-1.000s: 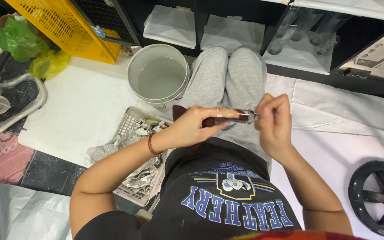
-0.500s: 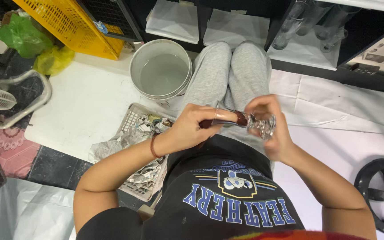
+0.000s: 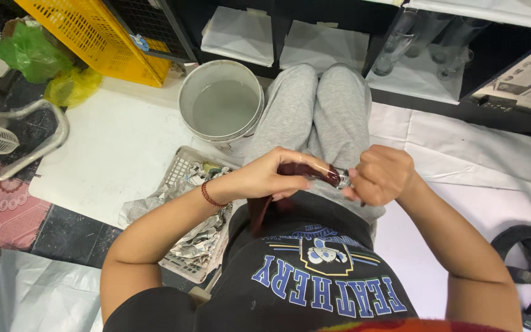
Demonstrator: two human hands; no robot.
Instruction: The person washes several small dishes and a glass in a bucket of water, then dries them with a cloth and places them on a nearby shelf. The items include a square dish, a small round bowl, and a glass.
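Since half a second ago: right hand (image 3: pixel 381 175) has closed into a fist over the tip of the dark red glass piece (image 3: pixel 307 171); the clear bit it pinched earlier is now hidden inside it.

Left hand (image 3: pixel 271 175): fingers curled over the top of the dark red glass piece, holding it level above the lap; red bead bracelet (image 3: pixel 208 195) on the wrist.

Right hand: fully clenched at the piece's right end, touching it; contents cannot be told.

Person: seated on the floor, grey trousers (image 3: pixel 318 114), dark printed shirt.

Grey bucket (image 3: pixel 221 104): just beyond the knees, on a white sheet (image 3: pixel 112 147).

White mesh basket (image 3: pixel 182 169): beside the left forearm, filled with crumpled newspaper (image 3: pixel 207 233).

Yellow crate (image 3: pixel 87 34): upper left, well apart.
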